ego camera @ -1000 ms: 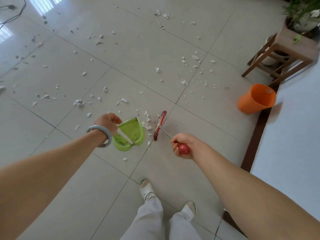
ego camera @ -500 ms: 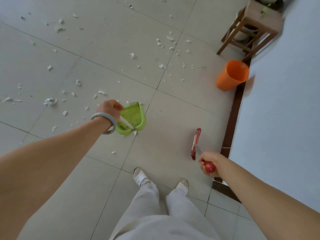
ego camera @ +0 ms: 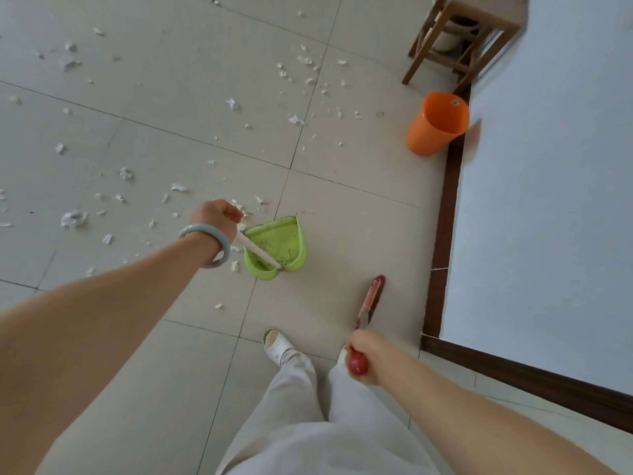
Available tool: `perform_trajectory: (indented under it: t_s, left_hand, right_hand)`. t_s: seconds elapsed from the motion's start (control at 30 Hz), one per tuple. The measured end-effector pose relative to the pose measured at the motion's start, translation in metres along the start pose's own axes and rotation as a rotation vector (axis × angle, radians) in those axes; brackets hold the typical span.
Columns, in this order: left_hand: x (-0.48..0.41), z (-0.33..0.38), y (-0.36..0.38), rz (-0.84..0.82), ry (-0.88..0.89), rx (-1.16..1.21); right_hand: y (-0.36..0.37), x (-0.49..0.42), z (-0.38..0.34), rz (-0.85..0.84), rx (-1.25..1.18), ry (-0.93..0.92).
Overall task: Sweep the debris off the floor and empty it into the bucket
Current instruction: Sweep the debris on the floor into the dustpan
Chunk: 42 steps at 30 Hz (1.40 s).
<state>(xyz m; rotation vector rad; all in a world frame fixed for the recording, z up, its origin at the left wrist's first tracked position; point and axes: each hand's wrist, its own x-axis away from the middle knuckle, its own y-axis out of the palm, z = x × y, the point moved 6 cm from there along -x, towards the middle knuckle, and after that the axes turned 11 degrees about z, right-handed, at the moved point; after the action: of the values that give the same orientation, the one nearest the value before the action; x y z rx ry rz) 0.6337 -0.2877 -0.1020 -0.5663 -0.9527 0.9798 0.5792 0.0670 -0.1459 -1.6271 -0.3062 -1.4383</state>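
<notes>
Debris [ego camera: 73,219] - white paper-like scraps - lies scattered over the tiled floor [ego camera: 342,228], thickest to the left and up toward the stool [ego camera: 459,39], with a few bits just beside the dustpan [ego camera: 284,245]. From my end, very little of it looks collected: inside the pan I make out only dark specks.

The left hand [ego camera: 214,216], a bangle [ego camera: 205,245] on its wrist, has its fingers curled tight round the pan's white handle [ego camera: 257,250]. The pan sits low at the floor with its open edge facing away from the feet, toward the nearest scraps. The right hand [ego camera: 364,354] is clamped round the red knob at the top of the broom [ego camera: 371,299]. The broom's red head is down near the feet, well apart from any scraps and on the wrong side of the pan.

I judge this to be the sweeping step, between strokes, with emptying some way off. The next move calls for carrying the broom head out past the scraps ahead of the pan and drawing them back into its mouth while the left hand holds the pan flat to the tile. Light scraps may skip over the lip, so short strokes would suit.

The bucket [ego camera: 436,126] - orange - stands by the wall [ego camera: 548,200], near the stool and well apart from the pan.

I can read no brand, label or writing on anything.
</notes>
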Motion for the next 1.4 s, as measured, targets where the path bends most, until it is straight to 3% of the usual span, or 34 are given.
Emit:
perform_trajectory:
  t_s: [0.13,0.43,0.7,0.97,1.2,1.4]
  left_hand:
    - [-0.003,-0.012,-0.018,0.034,-0.049,0.014]
    - [-0.011,-0.037,-0.08,0.213,-0.127,0.035]
    - [-0.015,-0.041,-0.103,0.362,-0.219,0.041]
    - [-0.03,-0.018,-0.106,0.469,-0.304,0.068]
    - [-0.051,0.017,-0.093,0.447,-0.384,0.138]
    - [-0.071,0.038,-0.074,0.386,-0.414,0.192]
  right_hand:
    - [0.054,0.045,-0.023,-0.214,-0.194,-0.008]
    - [0.122,0.082,-0.101,-0.404,-0.246,-0.105]
    - [0.125,0.082,-0.162,-0.534,-0.205,-0.19]
    - [0.075,0.057,-0.227,-0.613,-0.156,-0.214]
    - [-0.007,0.044,-0.263,-0.468,-0.015,-0.261]
    - [-0.055,0.023,-0.278,-0.216,0.033,-0.323]
